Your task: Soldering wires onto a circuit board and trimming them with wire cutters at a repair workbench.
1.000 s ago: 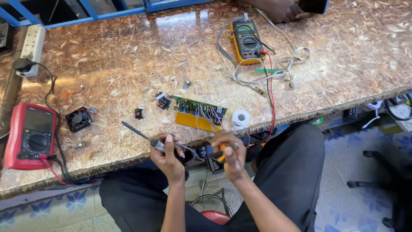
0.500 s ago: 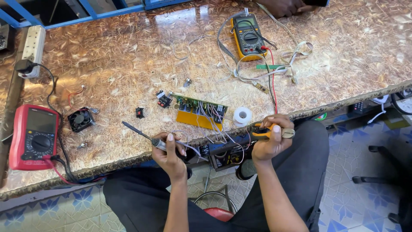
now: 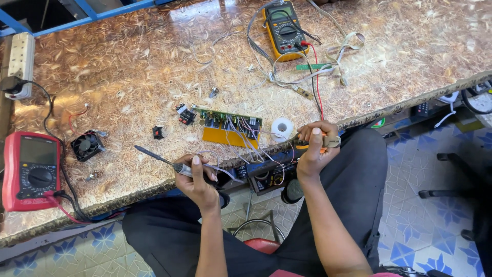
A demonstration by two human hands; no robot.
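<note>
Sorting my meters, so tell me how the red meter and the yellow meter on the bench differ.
The red meter lies at the bench's near left edge; the yellow meter lies at the far side. The red one's case is red around a dark face, the yellow one's yellow. Loose pale wires tangle around the yellow meter only. Both lie face up with leads plugged in.

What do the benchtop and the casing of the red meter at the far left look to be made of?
Benchtop: probably a glossy laminate or resin-coated board, printed with a brown swirl pattern; light glares off it.

Red meter: seemingly a matte rubbery or plastic shell with rounded, thick edges around a dark face; rubber or hard plastic cannot be told apart.
</note>
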